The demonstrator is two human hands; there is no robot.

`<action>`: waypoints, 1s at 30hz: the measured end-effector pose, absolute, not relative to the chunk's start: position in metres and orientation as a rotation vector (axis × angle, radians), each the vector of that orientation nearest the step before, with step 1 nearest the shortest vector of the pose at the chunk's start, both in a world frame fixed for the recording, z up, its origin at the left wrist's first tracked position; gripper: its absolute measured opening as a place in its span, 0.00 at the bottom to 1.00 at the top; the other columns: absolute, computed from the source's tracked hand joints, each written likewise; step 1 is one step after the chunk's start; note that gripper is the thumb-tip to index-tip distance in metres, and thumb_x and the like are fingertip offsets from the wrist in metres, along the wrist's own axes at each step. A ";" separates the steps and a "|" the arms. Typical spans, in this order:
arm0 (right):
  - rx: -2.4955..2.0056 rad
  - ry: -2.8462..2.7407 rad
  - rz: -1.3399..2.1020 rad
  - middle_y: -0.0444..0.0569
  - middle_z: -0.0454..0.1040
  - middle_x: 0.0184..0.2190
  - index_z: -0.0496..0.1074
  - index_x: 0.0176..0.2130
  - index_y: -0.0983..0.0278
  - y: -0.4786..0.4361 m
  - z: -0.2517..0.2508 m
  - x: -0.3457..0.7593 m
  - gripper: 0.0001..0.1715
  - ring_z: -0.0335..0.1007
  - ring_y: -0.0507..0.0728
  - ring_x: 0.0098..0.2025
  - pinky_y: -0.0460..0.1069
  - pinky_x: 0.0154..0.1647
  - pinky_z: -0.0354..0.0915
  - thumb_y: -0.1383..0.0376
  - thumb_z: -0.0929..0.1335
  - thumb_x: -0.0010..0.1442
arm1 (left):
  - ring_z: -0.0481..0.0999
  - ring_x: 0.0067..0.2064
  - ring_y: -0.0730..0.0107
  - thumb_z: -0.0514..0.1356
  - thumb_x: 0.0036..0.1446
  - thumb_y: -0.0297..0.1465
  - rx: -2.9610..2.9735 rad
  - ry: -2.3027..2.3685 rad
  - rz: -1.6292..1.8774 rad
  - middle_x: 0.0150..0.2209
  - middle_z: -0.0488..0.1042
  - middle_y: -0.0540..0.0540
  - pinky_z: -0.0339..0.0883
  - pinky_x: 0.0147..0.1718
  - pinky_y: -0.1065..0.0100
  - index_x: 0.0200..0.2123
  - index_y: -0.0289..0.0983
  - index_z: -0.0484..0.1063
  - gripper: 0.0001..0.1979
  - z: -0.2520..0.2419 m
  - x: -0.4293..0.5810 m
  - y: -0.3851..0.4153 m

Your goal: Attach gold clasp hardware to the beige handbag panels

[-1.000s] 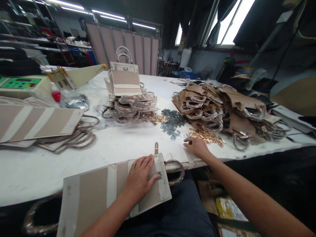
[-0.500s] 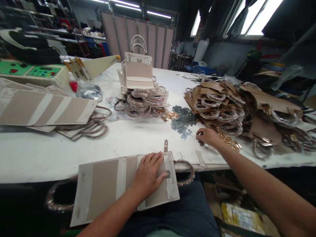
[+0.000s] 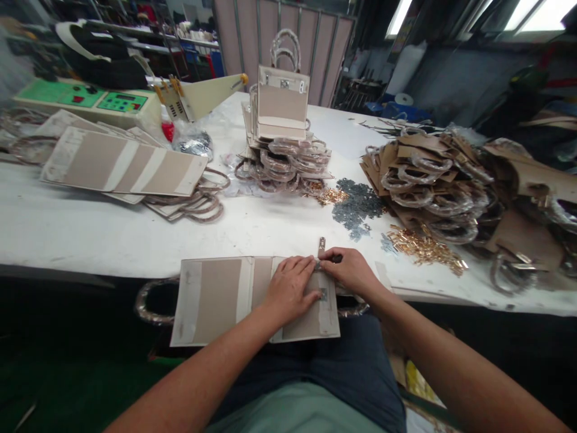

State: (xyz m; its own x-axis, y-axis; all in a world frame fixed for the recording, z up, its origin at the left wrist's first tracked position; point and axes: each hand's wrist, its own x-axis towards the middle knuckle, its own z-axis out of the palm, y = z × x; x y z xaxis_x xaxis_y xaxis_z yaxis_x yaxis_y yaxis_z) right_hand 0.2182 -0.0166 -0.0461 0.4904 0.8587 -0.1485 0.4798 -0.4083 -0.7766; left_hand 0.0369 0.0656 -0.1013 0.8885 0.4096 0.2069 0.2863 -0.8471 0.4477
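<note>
Right hand (image 3: 350,273), back from the gold fittings (image 3: 424,246), pinches a small piece (image 3: 336,258) at the bag panel (image 3: 216,300) on the table (image 3: 90,234) edge; left hand (image 3: 291,291) presses it flat, so fitting seems under way

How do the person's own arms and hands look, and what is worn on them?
The left hand and the right hand are bare, without gloves, rings, watch or bracelet. The left forearm and right forearm are uncovered; no sleeve shows.

The left hand (image 3: 291,288) lay flat on the bag panel (image 3: 216,297) — the right hand (image 3: 349,273) pinched its metal clasp (image 3: 321,246) at the table (image 3: 90,234) edge.
</note>
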 end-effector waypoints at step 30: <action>-2.257 -1.284 0.671 0.43 0.80 0.28 0.80 0.32 0.61 -0.017 -0.049 0.225 0.04 0.74 0.56 0.32 0.49 0.35 0.62 0.67 0.72 0.58 | 0.64 0.69 0.47 0.70 0.60 0.42 2.596 0.489 0.462 0.70 0.67 0.40 0.56 0.68 0.47 0.72 0.41 0.61 0.40 -0.103 0.036 0.065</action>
State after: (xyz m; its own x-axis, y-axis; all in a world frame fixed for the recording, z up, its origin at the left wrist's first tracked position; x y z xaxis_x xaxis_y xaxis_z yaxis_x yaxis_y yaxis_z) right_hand 0.2248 -0.0173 -0.0488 0.4469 0.8748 -0.1869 0.6528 -0.4618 -0.6006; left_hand 0.0357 0.0651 -0.1032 0.8808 0.4110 0.2352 0.2581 -0.8331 0.4892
